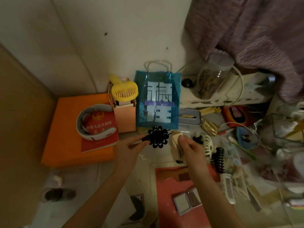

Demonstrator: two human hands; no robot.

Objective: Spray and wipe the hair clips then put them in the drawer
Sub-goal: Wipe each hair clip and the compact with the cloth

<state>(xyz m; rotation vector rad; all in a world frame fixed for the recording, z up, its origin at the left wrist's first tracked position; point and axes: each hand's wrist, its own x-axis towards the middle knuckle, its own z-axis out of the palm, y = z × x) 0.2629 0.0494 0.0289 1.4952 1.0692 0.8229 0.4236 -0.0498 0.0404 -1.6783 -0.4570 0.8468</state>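
Black openwork flower-shaped plastic hair clip: raised above the surface, flat face to camera. Small black flower clip, cream ribbed claw clip, long black toothed claw clip: lying together on the cluttered surface. Folded beige wiping cloth: just beside the raised clip.

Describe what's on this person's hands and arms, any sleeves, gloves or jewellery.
Both forearms are bare up to the picture's lower edge, with no sleeves in view. The left hand and the right hand wear no gloves. No watch, bracelet or ring shows; the picture is too soft to rule out a thin ring.
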